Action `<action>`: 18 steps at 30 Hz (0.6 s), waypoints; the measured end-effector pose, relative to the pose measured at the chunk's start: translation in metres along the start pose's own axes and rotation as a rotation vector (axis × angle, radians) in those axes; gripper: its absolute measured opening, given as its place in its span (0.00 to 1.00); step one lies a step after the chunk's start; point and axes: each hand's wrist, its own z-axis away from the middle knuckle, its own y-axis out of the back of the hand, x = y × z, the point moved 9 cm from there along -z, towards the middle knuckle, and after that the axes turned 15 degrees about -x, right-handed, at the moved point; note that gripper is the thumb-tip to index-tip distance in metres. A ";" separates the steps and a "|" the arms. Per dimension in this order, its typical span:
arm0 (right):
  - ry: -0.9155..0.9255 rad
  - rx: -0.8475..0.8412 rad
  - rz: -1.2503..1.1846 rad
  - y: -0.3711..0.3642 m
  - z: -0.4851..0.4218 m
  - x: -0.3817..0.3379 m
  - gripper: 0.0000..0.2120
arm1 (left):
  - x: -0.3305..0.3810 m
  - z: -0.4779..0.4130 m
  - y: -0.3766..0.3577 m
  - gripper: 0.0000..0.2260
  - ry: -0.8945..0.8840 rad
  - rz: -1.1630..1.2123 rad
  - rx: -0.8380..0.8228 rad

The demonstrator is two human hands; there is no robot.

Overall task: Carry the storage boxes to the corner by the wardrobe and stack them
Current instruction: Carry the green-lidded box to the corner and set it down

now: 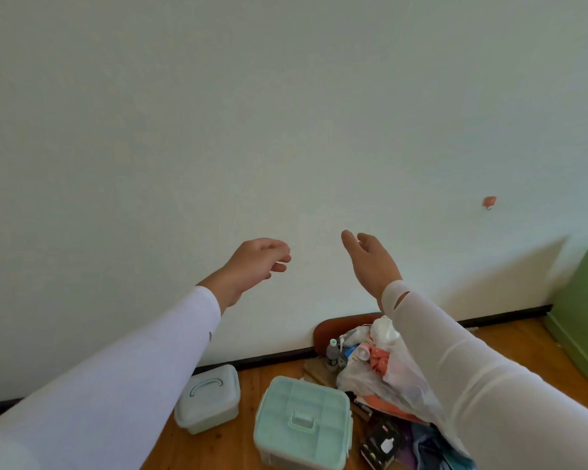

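The small storage box (207, 398) and large storage box (302, 422) sat unstacked on the floor (241, 449); left hand (257, 262) and right hand (370, 262) hovered, each grip loose and empty.

Clutter on the wooden floor (510, 340), pale wall (286, 113) behind.
A white plastic bag (387, 371) spills pink cloth at the floor's far edge, a dark bottle (333, 352) upright beside it, a brown rounded pad (340, 329) against the black skirting (269, 358); a small orange hook (489, 201) sits on the wall, green furniture (584, 307) at the right edge.
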 end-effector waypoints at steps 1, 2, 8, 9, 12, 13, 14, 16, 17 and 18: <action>-0.012 -0.003 0.004 -0.002 -0.011 0.006 0.32 | -0.004 -0.011 0.001 0.05 0.011 -0.012 -0.009; -0.032 -0.001 0.009 -0.004 -0.024 0.013 0.32 | -0.010 -0.025 0.003 0.05 0.026 -0.017 -0.020; -0.106 0.037 -0.024 -0.009 -0.079 0.037 0.32 | -0.027 -0.091 0.020 0.04 0.035 -0.035 -0.083; -0.119 0.056 -0.032 -0.010 -0.090 0.039 0.32 | -0.031 -0.104 0.026 0.04 0.034 -0.032 -0.102; -0.150 0.103 -0.043 -0.017 -0.115 0.044 0.32 | -0.042 -0.137 0.041 0.04 0.029 -0.036 -0.152; -0.168 0.119 -0.040 -0.023 -0.124 0.046 0.32 | -0.047 -0.148 0.048 0.04 0.033 -0.034 -0.174; -0.184 0.140 -0.040 -0.028 -0.132 0.049 0.33 | -0.052 -0.160 0.055 0.04 0.034 -0.037 -0.191; -0.200 0.164 -0.042 -0.037 -0.143 0.053 0.33 | -0.060 -0.178 0.064 0.05 0.043 -0.026 -0.203; -0.218 0.185 -0.045 -0.042 -0.150 0.057 0.33 | -0.065 -0.189 0.068 0.06 0.051 -0.021 -0.223; -0.228 0.200 -0.046 -0.045 -0.154 0.060 0.33 | -0.069 -0.196 0.070 0.06 0.053 -0.020 -0.233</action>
